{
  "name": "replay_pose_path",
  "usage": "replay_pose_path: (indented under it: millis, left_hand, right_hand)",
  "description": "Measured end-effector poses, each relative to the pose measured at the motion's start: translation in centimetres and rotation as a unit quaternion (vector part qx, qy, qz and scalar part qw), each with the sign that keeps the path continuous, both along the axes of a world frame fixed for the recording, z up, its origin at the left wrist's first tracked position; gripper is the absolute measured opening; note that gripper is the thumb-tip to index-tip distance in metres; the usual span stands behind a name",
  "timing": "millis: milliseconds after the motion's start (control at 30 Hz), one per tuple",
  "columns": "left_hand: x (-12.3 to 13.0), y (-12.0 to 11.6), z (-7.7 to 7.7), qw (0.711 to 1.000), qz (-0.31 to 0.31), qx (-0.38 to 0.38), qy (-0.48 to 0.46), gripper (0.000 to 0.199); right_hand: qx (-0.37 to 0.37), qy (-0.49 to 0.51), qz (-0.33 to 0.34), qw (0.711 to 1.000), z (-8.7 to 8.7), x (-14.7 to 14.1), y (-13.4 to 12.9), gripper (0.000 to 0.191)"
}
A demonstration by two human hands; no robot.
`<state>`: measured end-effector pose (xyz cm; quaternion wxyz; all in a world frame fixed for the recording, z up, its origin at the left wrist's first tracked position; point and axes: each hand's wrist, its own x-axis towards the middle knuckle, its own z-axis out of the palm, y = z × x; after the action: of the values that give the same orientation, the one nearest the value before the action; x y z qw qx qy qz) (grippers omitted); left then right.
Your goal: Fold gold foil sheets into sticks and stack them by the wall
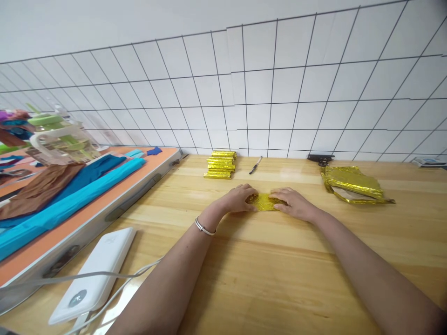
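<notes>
A small piece of gold foil paper (265,202) lies on the wooden table (279,270) in the middle of the view. My left hand (238,198) presses on its left end, fingers curled over the foil. From the other side, my right hand (294,203) covers its right end. Both hands hold the foil flat against the table. Behind them, near the wall, sits a stack of folded gold foil pieces (220,164). A loose pile of gold foil sheets (352,184) lies at the right.
A pen (255,165) lies by the tiled wall. A black clip (320,159) sits behind the foil sheets. A white power bank (96,273) with a cable lies at the front left. Blue and brown paper rolls (66,195) rest on an orange board at the left.
</notes>
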<state>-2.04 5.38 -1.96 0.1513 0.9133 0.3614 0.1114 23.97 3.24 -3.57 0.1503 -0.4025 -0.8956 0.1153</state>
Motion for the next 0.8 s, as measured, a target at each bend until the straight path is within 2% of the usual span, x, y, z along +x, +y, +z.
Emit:
replay_pose_path:
  millis: [300, 800]
  left_hand:
    - [-0.18, 0.42, -0.33, 1.0, -0.011, -0.01, -0.002, 0.055]
    - [-0.4, 0.65, -0.41, 0.999, -0.02, -0.025, -0.013, 0.058]
  right_hand:
    - [-0.016, 0.034, 0.02, 0.999, -0.28, 0.75, 0.42, 0.046]
    - [-0.023, 0.036, 0.019, 0.999, -0.43, 0.9, 0.52, 0.046]
